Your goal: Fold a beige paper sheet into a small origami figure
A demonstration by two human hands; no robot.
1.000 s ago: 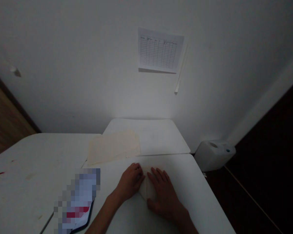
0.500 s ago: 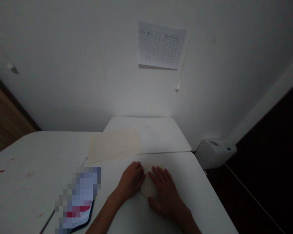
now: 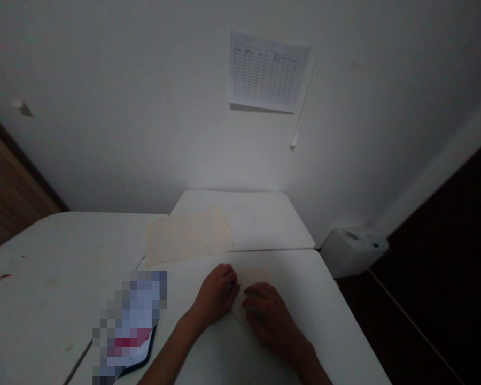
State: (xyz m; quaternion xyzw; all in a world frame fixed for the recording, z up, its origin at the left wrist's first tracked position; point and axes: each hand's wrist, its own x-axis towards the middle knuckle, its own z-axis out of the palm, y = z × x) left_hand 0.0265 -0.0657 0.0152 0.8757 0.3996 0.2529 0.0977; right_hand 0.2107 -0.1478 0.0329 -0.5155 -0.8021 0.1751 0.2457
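A small pale beige sheet [image 3: 256, 274], folded, lies on the white table in front of me; I cannot tell whether it is paper or cloth. My left hand [image 3: 219, 293] is closed at its left edge, fingers curled down onto it. Over its right part, my right hand [image 3: 269, 315] has its fingers bent inward and drawn together, gripping at the sheet near the middle. Both hands cover much of the sheet, and their fingertips are partly hidden. A larger flat sheet [image 3: 188, 238] of similar colour rests beyond my left hand, across the seam between tables.
A phone [image 3: 138, 310] with a blurred screen lies left of my left forearm. White tables [image 3: 344, 342] adjoin with narrow seams. Behind them rises a wall with a printed chart [image 3: 266, 72]. A white box-like object [image 3: 348, 254] stands beyond the right table edge.
My right hand has gone from lying flat with fingers stretched over the folded sheet to bent fingers drawn toward my left hand. The left hand has hardly moved.
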